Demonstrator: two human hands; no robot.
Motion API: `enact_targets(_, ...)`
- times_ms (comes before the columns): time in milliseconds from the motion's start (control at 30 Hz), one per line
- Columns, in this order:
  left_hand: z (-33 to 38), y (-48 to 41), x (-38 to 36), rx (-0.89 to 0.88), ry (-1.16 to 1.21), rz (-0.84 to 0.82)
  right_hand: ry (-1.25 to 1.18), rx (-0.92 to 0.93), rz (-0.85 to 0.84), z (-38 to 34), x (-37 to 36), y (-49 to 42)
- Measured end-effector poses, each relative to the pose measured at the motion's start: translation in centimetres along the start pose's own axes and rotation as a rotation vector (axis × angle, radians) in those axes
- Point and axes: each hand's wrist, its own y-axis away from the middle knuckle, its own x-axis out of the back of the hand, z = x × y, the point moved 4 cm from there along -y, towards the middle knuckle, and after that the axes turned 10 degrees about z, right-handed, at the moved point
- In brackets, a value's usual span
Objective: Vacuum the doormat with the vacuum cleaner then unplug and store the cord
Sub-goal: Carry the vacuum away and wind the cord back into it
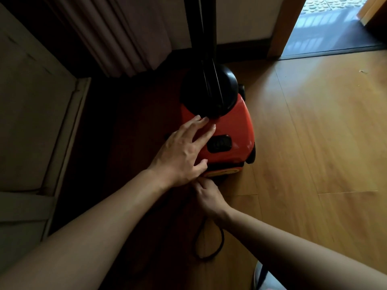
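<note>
A red and black vacuum cleaner stands on the wooden floor, its black hose and tube rising from the black dome at its front. My left hand rests flat on the red top with straight fingers, beside a black button panel. At the cleaner's rear, low down, my right hand has its fingers curled round the black cord. That cord trails back in a loop on the floor below my right wrist. No doormat is in view.
A curtain hangs at the upper left above a dark floor strip. A pale panelled piece of furniture fills the left side. An open doorway with a wooden frame lies at the upper right. Wood flooring spreads to the right.
</note>
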Motion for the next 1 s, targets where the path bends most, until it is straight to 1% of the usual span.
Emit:
enact_targets(67,-0.1,0.1,0.0,-0.006,-0.003,-0.014,-0.086,-0.068,-0.023,0.7,-0.3,-0.8)
enact_targets(133,-0.3,0.2,-0.2,-0.029,-0.017,-0.022,-0.058,-0.138,-0.048,2.0,-0.2,-1.4)
enact_targets(200,-0.4,0.5,-0.6,-0.052,-0.042,-0.029,-0.001,-0.198,-0.025,3.4,0.9,-1.7)
enact_targets(300,-0.5,0.6,-1.2,-0.073,-0.096,-0.038,-0.042,-0.265,0.006,4.9,3.3,-1.9)
enact_targets(400,-0.7,0.6,-1.3,-0.087,-0.111,-0.012,-0.095,-0.331,0.039,5.3,6.0,-2.5)
enact_targets(500,-0.8,0.5,-1.4,-0.093,-0.124,0.002,-0.133,-0.360,0.051,5.3,8.4,-3.1)
enact_targets(567,-0.9,0.5,-1.4,-0.098,-0.129,0.007,-0.067,-0.345,0.041,4.9,9.9,-3.1)
enact_targets(733,-0.9,0.5,-1.4,-0.112,-0.141,0.012,0.212,-0.263,0.040,3.8,14.1,-2.9)
enact_targets(800,-0.8,0.5,-1.3,-0.115,-0.136,0.022,0.259,-0.250,0.063,3.5,15.9,-2.8)
enact_targets(900,-0.7,0.6,-1.3,-0.103,-0.113,0.035,0.153,-0.299,0.111,3.1,17.8,-2.8)
enact_targets(1000,-0.6,0.5,-1.4,-0.096,-0.109,0.040,-0.039,-0.358,0.139,2.0,17.7,-2.8)
